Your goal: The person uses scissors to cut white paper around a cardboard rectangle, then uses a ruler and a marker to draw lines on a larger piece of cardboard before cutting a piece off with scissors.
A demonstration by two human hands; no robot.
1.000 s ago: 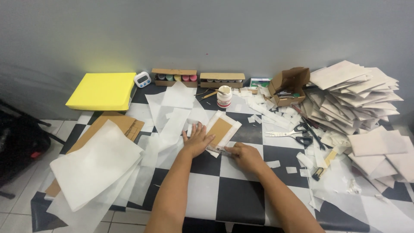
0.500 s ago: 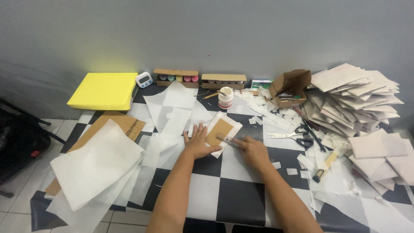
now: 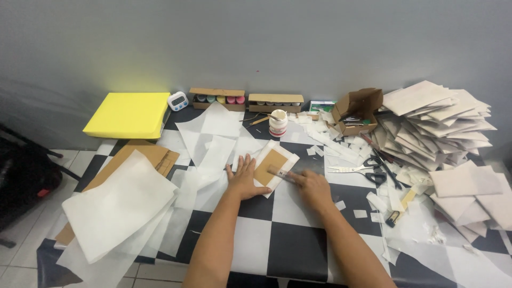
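Left hand (image 3: 244, 178) flat, fingers spread, pinning the white paper sheet (image 3: 269, 166) with its brown cardboard rectangle (image 3: 270, 166) mid-table. Right hand (image 3: 311, 184) pinching a thin stick-like tool (image 3: 278, 172) at the card's edge. Wrapping only begun; flaps unfolded, finished envelopes (image 3: 434, 125) piled right.

Matt brown cardboard piece (image 3: 271, 166) on thin (translucent) white paper (image 3: 281, 151).

The one camera sits on the person's head. It looks down and forward over the near edge of the black-and-white checked tabletop (image 3: 298, 250), across to the grey wall (image 3: 256, 42) behind its far edge.
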